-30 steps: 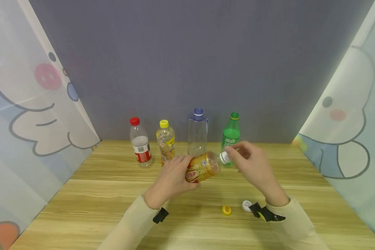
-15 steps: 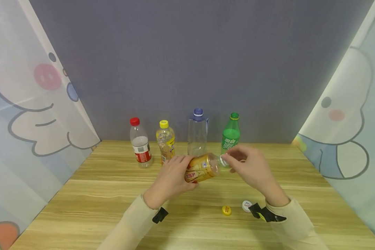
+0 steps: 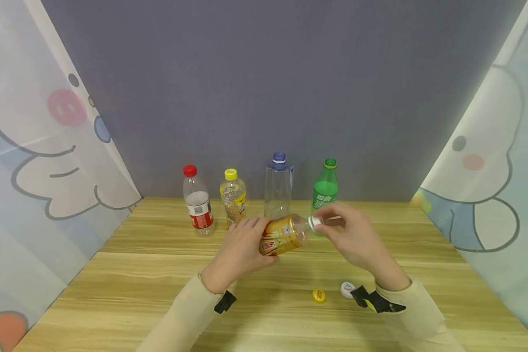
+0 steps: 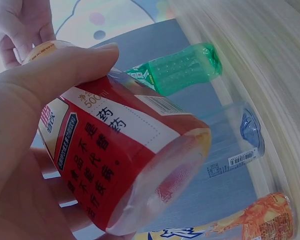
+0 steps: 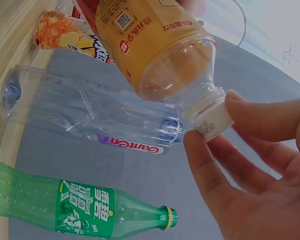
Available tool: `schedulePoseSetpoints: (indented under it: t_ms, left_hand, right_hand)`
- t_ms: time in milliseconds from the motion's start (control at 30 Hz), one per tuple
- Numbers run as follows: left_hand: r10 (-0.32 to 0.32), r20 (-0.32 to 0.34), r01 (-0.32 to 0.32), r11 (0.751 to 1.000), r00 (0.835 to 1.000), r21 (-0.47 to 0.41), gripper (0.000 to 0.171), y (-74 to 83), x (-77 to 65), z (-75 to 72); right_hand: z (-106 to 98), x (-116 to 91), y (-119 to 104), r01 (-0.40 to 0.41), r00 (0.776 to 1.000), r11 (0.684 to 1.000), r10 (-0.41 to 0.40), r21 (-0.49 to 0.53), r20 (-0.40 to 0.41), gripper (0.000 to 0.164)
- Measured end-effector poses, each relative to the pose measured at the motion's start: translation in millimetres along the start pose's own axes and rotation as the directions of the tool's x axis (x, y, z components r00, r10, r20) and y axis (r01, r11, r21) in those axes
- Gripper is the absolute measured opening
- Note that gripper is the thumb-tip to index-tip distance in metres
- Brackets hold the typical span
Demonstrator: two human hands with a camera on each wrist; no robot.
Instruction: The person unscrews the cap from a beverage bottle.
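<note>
My left hand (image 3: 242,247) grips a clear plastic bottle (image 3: 282,235) with a gold and red label, tilted so its neck points right. In the left wrist view the thumb lies across the bottle's (image 4: 125,145) red back label and the base faces the camera. My right hand (image 3: 356,237) pinches the white cap (image 5: 213,119) at the bottle's neck between thumb and fingers. The cap sits on the neck; whether it is threaded tight, I cannot tell.
Along the back stand a red-capped bottle (image 3: 198,203), a yellow-capped bottle (image 3: 234,198), an uncapped clear blue-necked bottle (image 3: 278,188) and an uncapped green bottle (image 3: 325,188). A yellow cap (image 3: 319,296) and a white bottle cap (image 3: 347,290) lie on the wooden table (image 3: 158,293) near my right wrist.
My right hand's fingers have shifted around the white cap, turning over it and showing more of it again. The bottle has moved slightly left in my left hand's hold.
</note>
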State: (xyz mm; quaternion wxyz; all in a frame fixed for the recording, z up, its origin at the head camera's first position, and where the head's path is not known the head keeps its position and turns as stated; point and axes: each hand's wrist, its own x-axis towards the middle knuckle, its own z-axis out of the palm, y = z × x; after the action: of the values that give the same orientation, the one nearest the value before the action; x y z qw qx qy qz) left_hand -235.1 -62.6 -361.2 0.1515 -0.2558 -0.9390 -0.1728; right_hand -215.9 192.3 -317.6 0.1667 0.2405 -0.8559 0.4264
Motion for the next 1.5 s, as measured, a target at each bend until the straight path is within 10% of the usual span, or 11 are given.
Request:
schedulePoseSetpoints:
  t_ms: [267,567,900,1500]
  left_hand:
    - [-0.002,0.004,0.002,1.000,1.000,-0.017,0.082,-0.6,0.7,0.3]
    - [0.012,-0.001,-0.012,0.999,1.000,-0.039,0.081,0.5,-0.1,1.1]
    - [0.018,0.013,-0.017,1.000,1.000,-0.004,0.085,3.3,-1.2,0.9]
    - [0.011,-0.005,-0.011,1.000,1.000,0.005,0.085,1.7,-1.2,2.9]
  right_hand:
    - [0.3,1.1,1.3,0.067,0.998,0.997,-0.067,0.036,0.014,0.031]
    - [-2.0,1.3,0.7,-0.112,0.991,0.993,0.110,-0.024,-0.081,0.034]
    - [-1.8,-0.2,-2.6,-0.256,0.967,0.965,0.256,-0.056,-0.006,0.041]
    - [-1.6,-0.8,0.9,-0.072,0.997,0.996,0.073,-0.047,0.024,0.016]
